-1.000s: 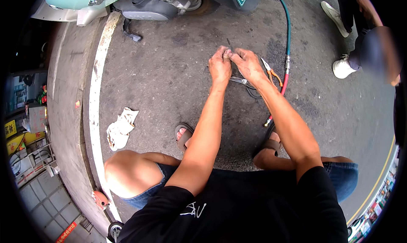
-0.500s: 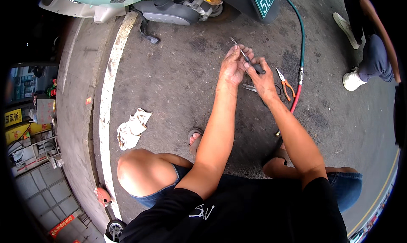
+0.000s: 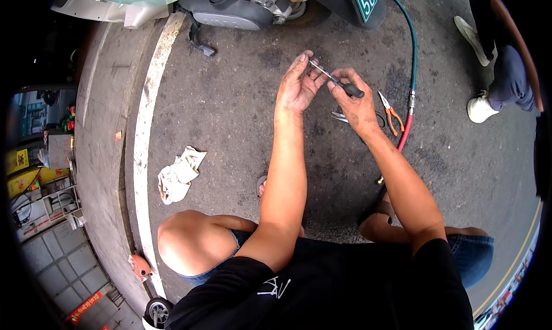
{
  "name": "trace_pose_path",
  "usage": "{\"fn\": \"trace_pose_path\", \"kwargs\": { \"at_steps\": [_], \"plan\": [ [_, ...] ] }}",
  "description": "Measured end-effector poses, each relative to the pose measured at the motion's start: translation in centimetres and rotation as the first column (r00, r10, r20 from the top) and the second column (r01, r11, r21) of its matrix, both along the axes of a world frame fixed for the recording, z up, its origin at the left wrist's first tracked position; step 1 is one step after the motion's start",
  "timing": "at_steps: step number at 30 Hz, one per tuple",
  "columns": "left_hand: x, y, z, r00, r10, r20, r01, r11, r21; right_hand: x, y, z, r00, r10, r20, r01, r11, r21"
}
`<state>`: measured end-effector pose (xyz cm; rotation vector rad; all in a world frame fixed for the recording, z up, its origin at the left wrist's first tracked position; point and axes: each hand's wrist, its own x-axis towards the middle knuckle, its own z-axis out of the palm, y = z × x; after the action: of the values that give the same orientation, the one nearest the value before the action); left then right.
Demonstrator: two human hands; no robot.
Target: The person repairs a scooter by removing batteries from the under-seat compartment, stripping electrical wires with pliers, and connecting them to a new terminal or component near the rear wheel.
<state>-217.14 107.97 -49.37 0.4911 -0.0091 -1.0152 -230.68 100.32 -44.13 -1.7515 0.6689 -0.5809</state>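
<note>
My right hand (image 3: 355, 102) grips the black handle of a thin-shafted hand tool, like a small screwdriver or awl (image 3: 333, 79). Its metal shaft points up and left toward my left hand (image 3: 297, 85). There my thumb and forefinger are closed at the tip, the other fingers loosely curled and the palm turned up. Whether some small piece sits between those fingertips cannot be made out. Beneath my right wrist, partly hidden, lies a pair of scissors (image 3: 339, 117) with dark handle loops. Long-nose pliers (image 3: 391, 112) with orange handles rest on the asphalt just right of it.
A hose (image 3: 413, 59), green then red past a metal coupling, curves along the right. A parked scooter (image 3: 224, 13) stands at the far side. A crumpled cloth (image 3: 181, 174) lies left, near a white painted line (image 3: 142, 146). Another person's shoe (image 3: 482, 109) is at right.
My left hand has shifted left and slightly away, its fingers now at the tool's tip rather than along the shaft. More of the shaft shows. My right hand has moved little.
</note>
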Motion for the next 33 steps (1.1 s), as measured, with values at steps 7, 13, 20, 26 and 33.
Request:
{"fn": "trace_pose_path", "kwargs": {
  "at_steps": [7, 13, 20, 26, 33],
  "plan": [
    [-0.5, -0.8, 2.9, 0.989, -0.045, 0.142, 0.021, 0.986, 0.167, 0.1, -0.2, 2.0, 0.996, -0.084, 0.014, 0.085, 0.996, -0.020],
    [-0.1, -2.6, 3.5, 0.931, -0.138, 0.338, -0.003, 0.923, 0.385, 1.2, -0.7, 2.7, 0.965, -0.251, 0.079, 0.136, 0.731, 0.669],
    [-1.6, -4.3, 2.0, 0.979, -0.128, 0.160, 0.065, 0.934, 0.351, 0.5, -2.3, 0.0, 0.964, -0.265, 0.034, 0.265, 0.964, 0.010],
    [-3.9, -6.6, 0.1, 0.966, -0.097, 0.242, -0.059, 0.823, 0.565, 0.0, -3.5, -2.1, 0.896, -0.440, -0.060, 0.290, 0.476, 0.830],
    [-6.1, -4.5, -2.8, 0.955, -0.098, 0.281, -0.094, 0.796, 0.597, -3.5, -15.6, -9.3, 0.908, -0.329, -0.260, 0.387, 0.896, 0.217]
  ]
}}
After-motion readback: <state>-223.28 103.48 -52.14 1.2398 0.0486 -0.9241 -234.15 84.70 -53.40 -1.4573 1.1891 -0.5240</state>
